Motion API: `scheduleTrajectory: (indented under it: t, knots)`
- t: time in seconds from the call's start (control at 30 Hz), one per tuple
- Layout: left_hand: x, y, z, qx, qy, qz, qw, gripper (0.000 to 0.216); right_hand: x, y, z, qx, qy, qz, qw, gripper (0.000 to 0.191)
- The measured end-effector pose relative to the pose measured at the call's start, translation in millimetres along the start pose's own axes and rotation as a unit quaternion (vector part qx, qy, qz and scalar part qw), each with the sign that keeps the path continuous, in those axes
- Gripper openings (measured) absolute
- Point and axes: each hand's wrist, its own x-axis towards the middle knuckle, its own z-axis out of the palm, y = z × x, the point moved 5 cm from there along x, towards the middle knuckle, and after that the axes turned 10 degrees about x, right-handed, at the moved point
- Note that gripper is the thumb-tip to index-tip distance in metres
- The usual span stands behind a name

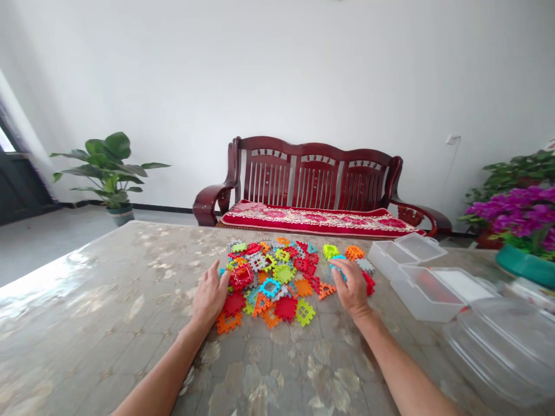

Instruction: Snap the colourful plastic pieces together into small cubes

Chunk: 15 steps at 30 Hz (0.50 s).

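Note:
A heap of flat, toothed plastic tiles (277,277) in red, orange, green, blue and grey lies on the marbled table (108,312). My left hand (210,296) rests flat at the heap's left edge, fingers stretched toward a red tile (241,276), holding nothing. My right hand (352,284) is at the heap's right side, fingers curled round a blue tile (337,261). Green (330,251), orange (354,252) and grey (365,264) tiles lie just beyond that hand.
Clear plastic boxes (427,292) with open lids stand to the right; a larger clear container (503,346) sits nearer. A purple flowering plant in a teal pot (526,263) is at far right. Behind the table stand a dark wooden bench (316,190) and a leafy potted plant (110,173).

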Motion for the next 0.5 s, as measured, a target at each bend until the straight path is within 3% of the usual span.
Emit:
scheduleTrajectory:
  t: [0.17,0.27,0.5]
  knots:
    - [1.3,11.2,-2.9,0.060,-0.037,0.009,0.997,0.056,-6.2,-63.1,51.2,0.101,-0.193,-0.041,0.975,0.027]
    - [1.1,13.9,-6.3,0.077,-0.038,0.007,0.996,0.055,-7.7,-75.7,66.5,0.101,-0.226,-0.034,0.968,0.029]
    - [2.5,13.6,-1.1,0.082,-0.033,0.023,0.996,0.052,-8.0,-75.0,85.3,0.067,-0.252,-0.063,0.963,0.021]
